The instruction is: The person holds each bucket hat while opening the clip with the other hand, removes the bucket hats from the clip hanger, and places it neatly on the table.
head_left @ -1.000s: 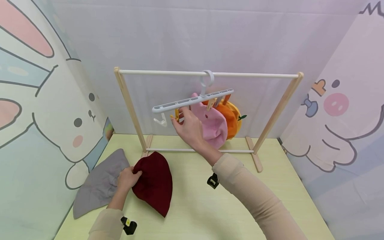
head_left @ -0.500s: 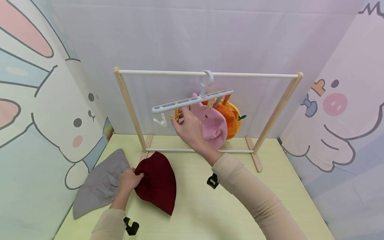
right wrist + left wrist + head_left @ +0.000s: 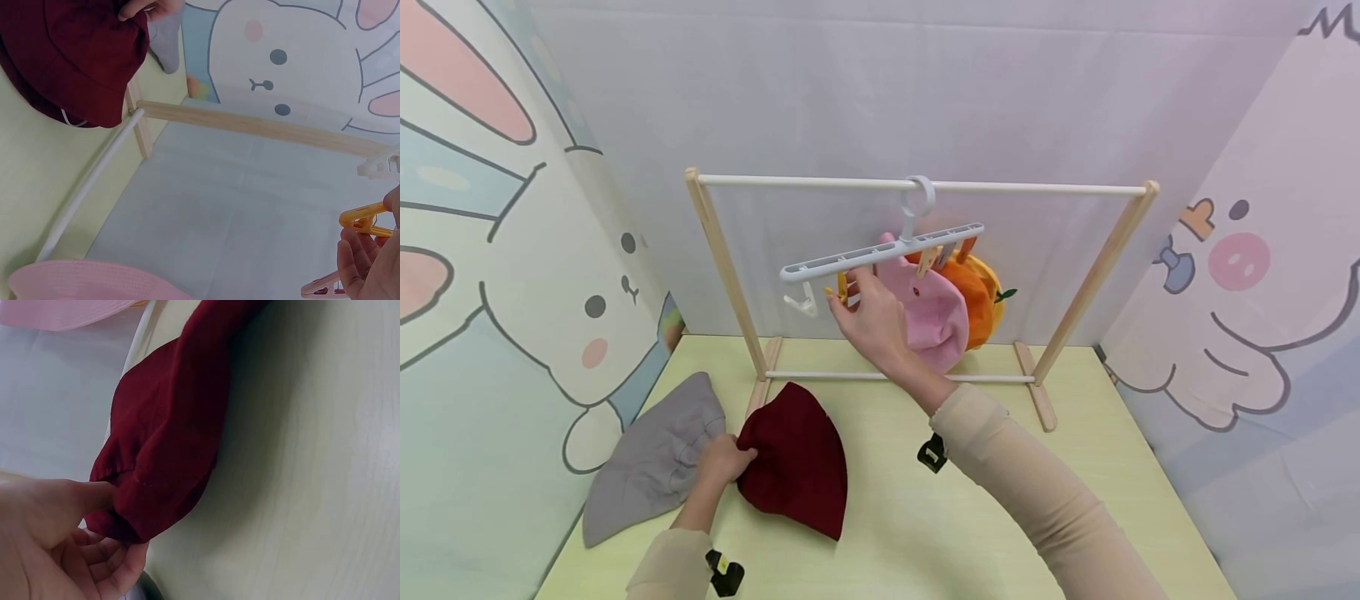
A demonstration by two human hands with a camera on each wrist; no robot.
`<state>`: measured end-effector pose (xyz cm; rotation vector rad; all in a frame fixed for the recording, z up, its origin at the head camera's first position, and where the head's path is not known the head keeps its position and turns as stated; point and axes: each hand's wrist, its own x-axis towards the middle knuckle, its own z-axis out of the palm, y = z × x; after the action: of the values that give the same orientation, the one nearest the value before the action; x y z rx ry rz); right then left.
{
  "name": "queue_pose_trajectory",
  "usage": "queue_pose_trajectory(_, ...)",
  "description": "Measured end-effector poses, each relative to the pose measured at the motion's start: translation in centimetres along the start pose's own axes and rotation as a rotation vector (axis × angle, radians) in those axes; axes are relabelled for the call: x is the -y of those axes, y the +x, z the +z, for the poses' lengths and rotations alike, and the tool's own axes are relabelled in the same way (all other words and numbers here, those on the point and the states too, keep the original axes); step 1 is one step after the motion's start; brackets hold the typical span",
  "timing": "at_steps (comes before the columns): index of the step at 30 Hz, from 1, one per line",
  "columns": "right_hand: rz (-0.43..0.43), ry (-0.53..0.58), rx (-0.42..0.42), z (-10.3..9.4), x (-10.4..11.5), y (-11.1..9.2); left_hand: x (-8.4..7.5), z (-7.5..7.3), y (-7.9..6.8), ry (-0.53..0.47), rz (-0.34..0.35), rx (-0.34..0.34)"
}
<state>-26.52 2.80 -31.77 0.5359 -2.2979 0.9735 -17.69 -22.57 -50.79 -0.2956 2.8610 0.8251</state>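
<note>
Under the hanger (image 3: 850,261), the right hand (image 3: 874,318) partly hides the yellow clip (image 3: 354,219) and the pink hat (image 3: 934,321), which covers much of the orange hat (image 3: 977,307). Low and left of the hanger, the left hand (image 3: 722,458) covers some of the gray hat (image 3: 651,462) — and, like the red hat (image 3: 797,462), is cut off in the left wrist view.
</note>
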Motion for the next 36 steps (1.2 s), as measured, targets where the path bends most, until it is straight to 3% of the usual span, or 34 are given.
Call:
queue_pose_trajectory(8, -0.001, -0.006, -0.003, 0.0, -0.1, -0.1, 0.7, 0.2, -0.4, -0.035, -0.037, 0.045)
queue_pose_trajectory(18, 0.008, -0.004, -0.003, -0.1, 0.1, -0.1, 1.6, 0.5, -0.3, 0.007, -0.044, 0.029)
queue_pose_trajectory(24, 0.006, -0.002, -0.005, 0.0, 0.2, 0.0, 2.1, 0.4, 0.0, 0.062, -0.088, 0.011)
queue_pose_trajectory(36, 0.001, 0.006, 0.014, 0.2, 0.5, 0.2, 2.4, 0.7, 0.4, 0.077, -0.150, -0.001)
